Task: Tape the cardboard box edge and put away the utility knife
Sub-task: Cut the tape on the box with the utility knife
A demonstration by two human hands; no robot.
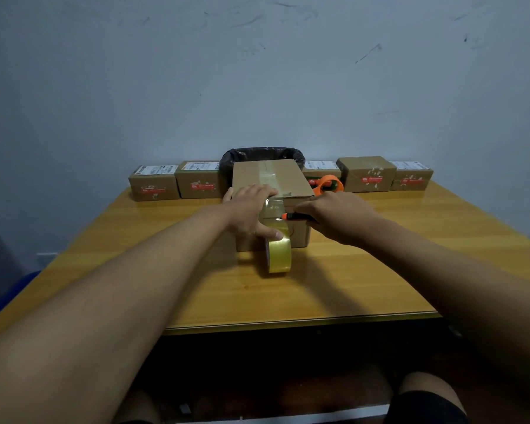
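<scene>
Knife (pixel 294 216) against taped cardboard box (pixel 288 179)

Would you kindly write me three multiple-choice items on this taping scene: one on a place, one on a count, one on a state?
1. Where is the tape roll?
A. On the box top
B. On the table against the box's near face
C. In the bin

2. How many small parcels line the wall?
A. Three
B. Five
C. Eight

3. What does the right hand hold?
A. Nothing
B. Scissors
C. The utility knife

Answers: 1 B, it stands on edge before the cardboard box. 2 B, five show. 3 C, its orange tip meets the tape strip.
</scene>
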